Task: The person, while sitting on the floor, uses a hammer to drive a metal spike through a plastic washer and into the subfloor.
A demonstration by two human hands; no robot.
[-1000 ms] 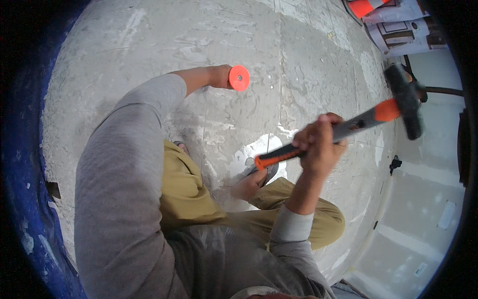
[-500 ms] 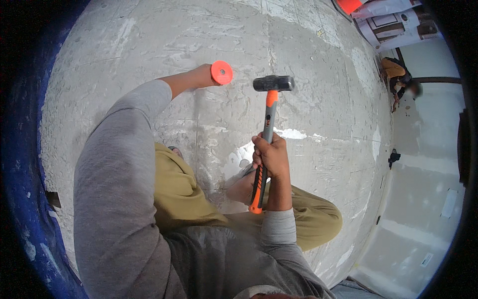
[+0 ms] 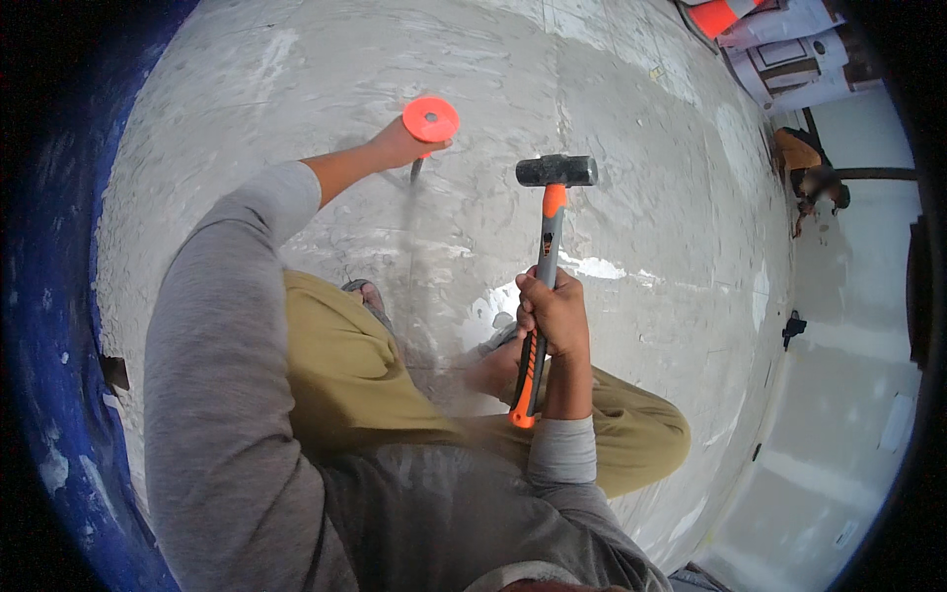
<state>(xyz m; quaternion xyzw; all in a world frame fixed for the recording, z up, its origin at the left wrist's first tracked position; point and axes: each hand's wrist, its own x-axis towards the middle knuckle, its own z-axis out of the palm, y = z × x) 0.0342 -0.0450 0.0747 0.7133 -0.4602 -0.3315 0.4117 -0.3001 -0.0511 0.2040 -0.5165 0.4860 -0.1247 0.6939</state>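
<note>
My left hand [image 3: 393,146], stretched out ahead over the floor, is closed around a chisel [image 3: 431,119] with a round orange hand guard. The guard faces up with the grey metal striking end at its centre, and a bit of dark shaft shows under my hand. The chisel's tip is blurred, so I cannot tell if it touches the floor. A short sledgehammer [image 3: 548,237] with a dark steel head and a grey, black and orange handle is gripped mid-handle in my right hand [image 3: 555,316]. Its head is to the right of the guard, apart from it.
Rough grey floor [image 3: 651,217] with pale scraped patches spreads around my feet. Blue sheeting [image 3: 44,296] runs along the left. At far right a co-worker [image 3: 801,153] crouches by the wall [image 3: 838,424], near an orange cone [image 3: 718,14]. A small black object [image 3: 793,329] lies by the wall's foot.
The chisel has moved a little away and left and has tilted, so part of its shaft now shows. My view has shifted slightly; the sledgehammer stays in about the same pose.
</note>
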